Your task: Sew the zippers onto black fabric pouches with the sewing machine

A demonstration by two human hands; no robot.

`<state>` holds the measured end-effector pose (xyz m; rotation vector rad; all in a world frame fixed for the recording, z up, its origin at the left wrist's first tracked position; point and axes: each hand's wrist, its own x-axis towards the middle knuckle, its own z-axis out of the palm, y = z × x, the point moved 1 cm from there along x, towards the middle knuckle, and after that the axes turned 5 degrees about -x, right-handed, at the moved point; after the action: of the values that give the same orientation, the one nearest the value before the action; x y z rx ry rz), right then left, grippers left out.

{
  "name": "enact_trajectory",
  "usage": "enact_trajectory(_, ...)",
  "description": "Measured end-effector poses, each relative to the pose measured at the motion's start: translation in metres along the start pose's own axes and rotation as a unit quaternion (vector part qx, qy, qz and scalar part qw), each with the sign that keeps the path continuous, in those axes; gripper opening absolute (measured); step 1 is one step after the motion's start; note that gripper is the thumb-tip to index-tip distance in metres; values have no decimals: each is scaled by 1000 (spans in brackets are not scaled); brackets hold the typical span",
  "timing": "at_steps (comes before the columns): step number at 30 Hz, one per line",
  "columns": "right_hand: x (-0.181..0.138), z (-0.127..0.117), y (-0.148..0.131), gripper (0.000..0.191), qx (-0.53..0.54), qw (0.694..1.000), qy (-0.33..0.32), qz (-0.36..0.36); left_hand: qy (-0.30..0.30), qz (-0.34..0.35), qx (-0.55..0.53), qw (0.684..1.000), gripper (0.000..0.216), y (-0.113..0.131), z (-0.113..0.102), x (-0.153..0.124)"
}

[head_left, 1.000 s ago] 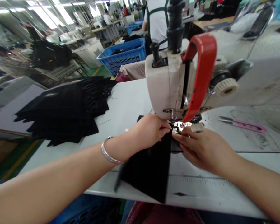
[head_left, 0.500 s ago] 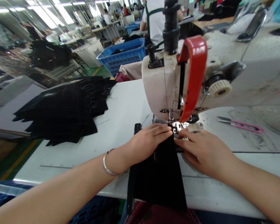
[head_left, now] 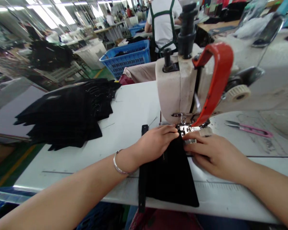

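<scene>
Left hand (head_left: 157,143): pressing flat on black cloth (head_left: 171,185), fingers together
Right hand (head_left: 213,155): resting beside its right edge, fingers slightly spread

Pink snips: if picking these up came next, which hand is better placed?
Probably the right hand: it lies nearer the pink snips, while the left hand rests on the black fabric.
</scene>
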<state>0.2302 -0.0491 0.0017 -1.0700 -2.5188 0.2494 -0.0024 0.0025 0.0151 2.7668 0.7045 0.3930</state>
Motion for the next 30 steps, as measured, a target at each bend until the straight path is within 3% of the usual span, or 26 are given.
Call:
enact_trajectory(1, -1, -4, -1, 32, 25, 1000, -10, -7, -19, -11, -12, 1000, 36, 10, -3, -5)
enact_trajectory(4, -11, -15, -12, 38, 48, 998, -44, -11, -66, -32, -17, 997, 94, 51, -9, -28)
enact_trajectory(5, -15, -17, -19, 45, 40, 998, -55, -7, -64, -43, -6, 997, 97, 65, -10, -37)
enact_trajectory(7, -25, -16, -34, 66, 16, 998, -67, 7, -37, -57, 5, 998, 73, 85, -9, -54)
enact_trajectory(9, -31, -10, -46, 74, -6, 998, -56, 22, 21, -88, -44, 995, 46, 92, -10, -66)
enact_trajectory(13, -23, 7, -51, 59, -63, 994, 18, 84, 167, -277, -110, 940, 23, 77, -21, -69)
enact_trajectory(15, -12, 12, -48, 50, -41, 992, 45, 110, 206, -320, -93, 920, 28, 68, -30, -64)
enact_trajectory(16, -6, 13, -47, 47, 24, 989, 57, 131, 215, -324, -89, 917, 29, 65, -33, -61)
enact_trajectory(18, 6, 14, -45, 43, 226, 952, 85, 187, 222, -325, -99, 914, 29, 61, -40, -55)
enact_trajectory(20, 15, 15, -46, 40, 398, 876, 119, 247, 219, -322, -112, 914, 30, 58, -44, -50)
enact_trajectory(22, 21, 18, -48, 42, 465, 823, 152, 289, 213, -311, -114, 919, 31, 57, -48, -45)
enact_trajectory(26, 30, 28, -55, 43, 494, 786, 157, 336, 196, -277, -99, 935, 32, 57, -55, -35)
enact_trajectory(30, 27, 27, -67, 26, 480, 801, 124, 337, 159, -232, -40, 959, 28, 58, -63, -35)
